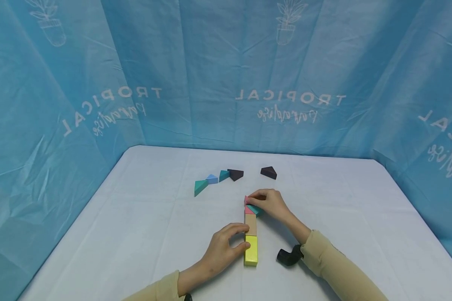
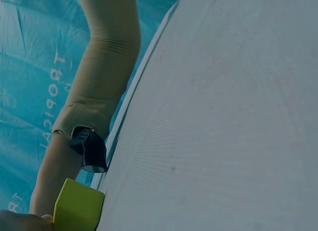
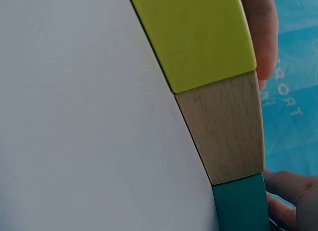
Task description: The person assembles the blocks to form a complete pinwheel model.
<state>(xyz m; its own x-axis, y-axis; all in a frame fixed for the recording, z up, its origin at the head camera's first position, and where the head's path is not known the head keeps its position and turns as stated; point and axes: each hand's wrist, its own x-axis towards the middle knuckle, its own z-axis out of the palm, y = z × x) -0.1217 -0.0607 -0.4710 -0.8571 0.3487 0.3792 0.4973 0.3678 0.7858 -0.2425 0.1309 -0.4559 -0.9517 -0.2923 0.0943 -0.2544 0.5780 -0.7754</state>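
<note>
In the head view a straight row of blocks runs away from me: a yellow block point(image 1: 251, 253), a plain wooden block point(image 1: 250, 225), then a pink triangular block point(image 1: 249, 210) beside a teal triangular block point(image 1: 254, 210). My left hand point(image 1: 223, 247) rests against the row's left side, thumb on the yellow block and a fingertip at the wooden one. At the far end my right hand point(image 1: 269, 202) pinches another pink triangular block point(image 1: 245, 200), partly hidden by the fingers. In the right wrist view, the yellow, wooden and teal blocks point(image 3: 242, 203) touch end to end.
Beyond the row lie a green triangular block point(image 1: 200, 187), a blue one point(image 1: 212, 179), a small teal one point(image 1: 224, 175) and two dark brown blocks point(image 1: 236, 174) point(image 1: 269, 172). A black wrist camera point(image 1: 289, 255) sits at my right cuff. Blue curtains surround the white table point(image 1: 135, 217).
</note>
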